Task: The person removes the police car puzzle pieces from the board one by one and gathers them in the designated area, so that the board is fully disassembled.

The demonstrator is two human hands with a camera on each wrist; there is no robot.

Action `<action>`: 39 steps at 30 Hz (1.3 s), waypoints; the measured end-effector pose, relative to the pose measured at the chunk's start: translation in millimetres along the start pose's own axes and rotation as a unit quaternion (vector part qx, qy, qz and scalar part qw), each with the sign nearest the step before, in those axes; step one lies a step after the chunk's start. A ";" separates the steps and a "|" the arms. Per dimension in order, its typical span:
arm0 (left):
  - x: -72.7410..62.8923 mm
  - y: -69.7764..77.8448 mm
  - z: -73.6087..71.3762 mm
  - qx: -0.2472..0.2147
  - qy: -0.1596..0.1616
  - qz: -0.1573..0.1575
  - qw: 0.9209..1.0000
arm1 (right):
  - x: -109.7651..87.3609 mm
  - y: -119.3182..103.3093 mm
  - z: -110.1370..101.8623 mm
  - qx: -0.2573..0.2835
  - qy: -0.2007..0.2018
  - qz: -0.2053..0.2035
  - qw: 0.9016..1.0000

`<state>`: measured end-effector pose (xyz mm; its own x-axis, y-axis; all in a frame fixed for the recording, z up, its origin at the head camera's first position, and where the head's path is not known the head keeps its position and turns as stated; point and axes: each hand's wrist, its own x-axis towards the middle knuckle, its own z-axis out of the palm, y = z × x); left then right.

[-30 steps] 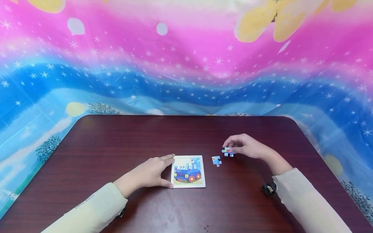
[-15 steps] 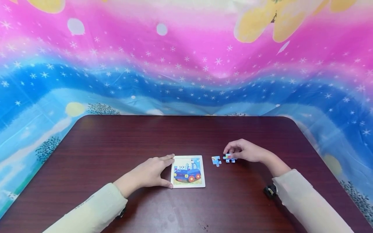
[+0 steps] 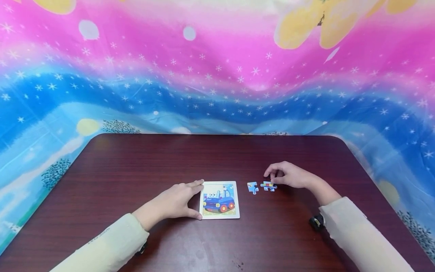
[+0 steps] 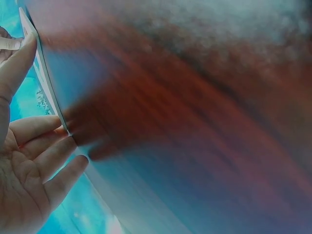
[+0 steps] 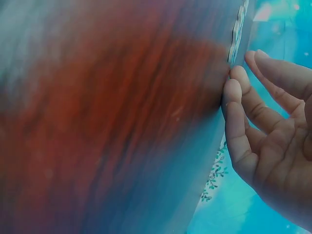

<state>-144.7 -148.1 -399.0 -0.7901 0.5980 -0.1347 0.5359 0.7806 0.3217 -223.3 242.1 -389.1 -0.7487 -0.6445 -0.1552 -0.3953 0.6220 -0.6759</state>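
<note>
A square puzzle board with a pale frame lies on the table, showing a blue cartoon car. Along its left side, my left hand spreads thumb and fingers, touching the two left corners; the left wrist view shows these fingers nearly straight at the board's edge. To the right of the board lie a light-blue jigsaw piece and a multicoloured jigsaw piece, apart from each other. Just above the multicoloured one is my right hand, loosely bent and holding nothing. Whether its thumb still touches that piece, I cannot tell.
The dark wooden table carries all of these things. Behind it hangs a pink and blue patterned cloth, meeting the table's far edge. Small dark marks show near the front edge.
My right hand has lowered the multicoloured jigsaw piece onto the table beside the light-blue one and let it go, then drawn slightly right. The left hand and board have stayed put.
</note>
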 end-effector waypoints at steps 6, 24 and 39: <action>0.9 0.2 0.7 0.001 0.004 0.004 1.000 | 5.5 -4.6 1.3 -0.010 0.008 -0.016 1.000; 1.7 1.5 -0.9 0.010 -0.003 0.003 1.000 | 55.4 -60.7 32.9 -0.041 -0.032 -0.062 0.997; 2.2 3.3 -2.3 0.012 -0.009 -0.006 1.000 | 73.7 -84.9 59.2 -0.093 -0.069 -0.070 0.991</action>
<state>-145.3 -144.6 -396.1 -0.7915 0.5913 -0.1546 0.5332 0.7917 0.2982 -213.4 115.4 -385.9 -0.6052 -0.7766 -0.1749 -0.5905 0.5853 -0.5556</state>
